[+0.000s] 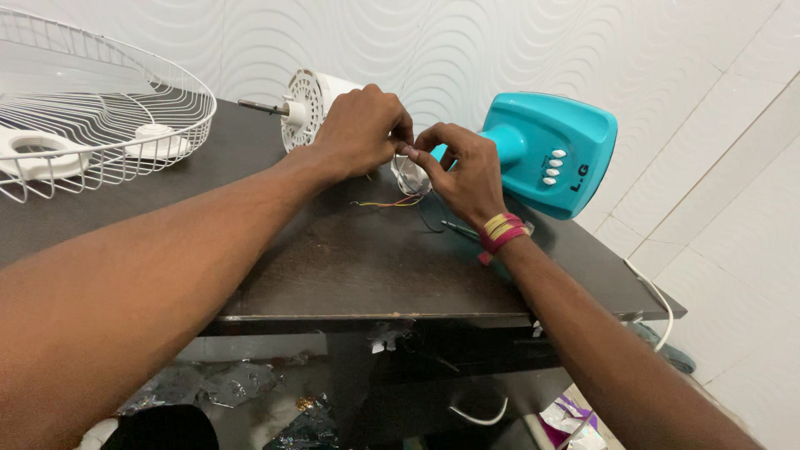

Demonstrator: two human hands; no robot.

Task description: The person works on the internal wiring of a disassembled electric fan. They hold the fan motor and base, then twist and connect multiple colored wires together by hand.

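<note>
Left hand [360, 129] and right hand [462, 171] fingers are pinched together on thin wires [398, 200] beside the fan motor [310, 107], near the tabletop's [358, 267] far edge.

I judge this a home repair corner: tiled wall [733, 167], dark surface [350, 267], dismantled fan guard [100, 108] and motor [308, 104].

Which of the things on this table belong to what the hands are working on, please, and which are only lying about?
In hand:
- left hand and right hand, pinching a small clear part
- coloured wires trailing from it
- white fan motor, behind the left hand
- teal fan base, beside the right hand

Lying about:
- white wire fan guard
- white cable at the table edge
- crumpled wrappers under the table
</note>
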